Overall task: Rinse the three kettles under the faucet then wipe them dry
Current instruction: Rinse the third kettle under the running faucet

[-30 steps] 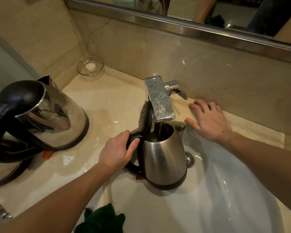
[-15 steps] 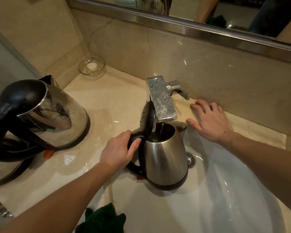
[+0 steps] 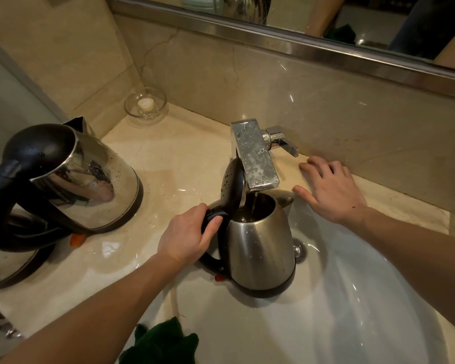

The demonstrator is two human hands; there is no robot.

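Observation:
A steel kettle (image 3: 260, 245) with its black lid flipped up stands in the white sink (image 3: 352, 298), right under the chrome faucet (image 3: 255, 158). Water runs from the spout into the kettle's mouth. My left hand (image 3: 187, 235) grips the kettle's black handle. My right hand (image 3: 331, 190) rests flat on the counter beside the faucet, just below the lever (image 3: 284, 144). A second steel kettle (image 3: 71, 177) with a black lid sits on the counter at left. Part of a third kettle (image 3: 8, 264) shows at the left edge, below it.
A dark green cloth (image 3: 163, 342) lies on the sink's front rim. A glass dish (image 3: 145, 105) with a small white piece stands in the back corner. A mirror (image 3: 352, 19) runs above the marble backsplash. The beige counter (image 3: 184, 158) is wet.
Almost nothing has moved. My left hand keeps holding the kettle under the running water and my right hand stays flat near the lever.

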